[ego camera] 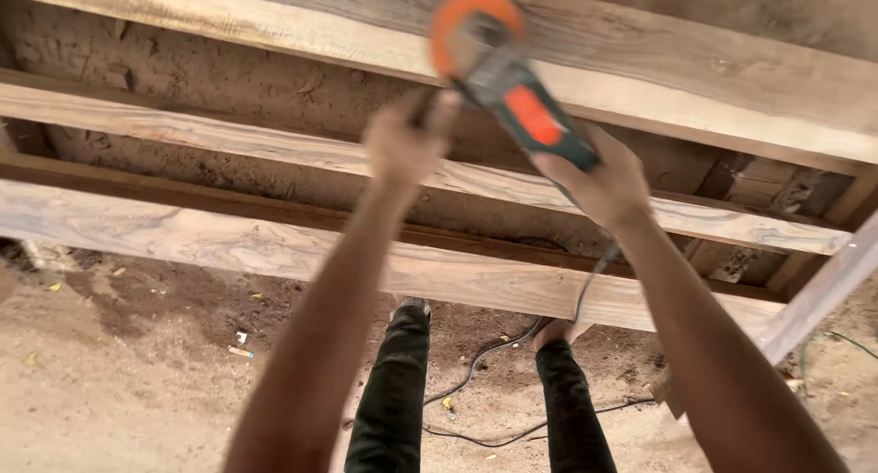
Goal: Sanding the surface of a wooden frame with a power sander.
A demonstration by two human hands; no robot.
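Orange disc up, the grinder (498, 66) is lifted clear of the planks — both of the person's arms reach out to it. The right hand (599, 180) is wrapped tight around the dark green body just behind the orange patch; the left hand (407, 144) is closed on the side handle next to the head. The picture is blurred there, so I cannot tell whether the disc is spinning.

Below the grinder lie long planks (274, 153) set side by side with gaps between them, resting over an earth floor (119, 381). The plank nearest the person's legs shows strong swirling grain and looks fairly smooth and pale; the one directly under the grinder looks much the same, with a darker streak towards its left end. The far plank, beyond the grinder, looks broader and a little rougher. From this I judge that some of the surfacing is done — how much is left I cannot say, since the disc touches no wood now.

From the grinder a black cord (494, 354) drops between the legs and trails across the floor.
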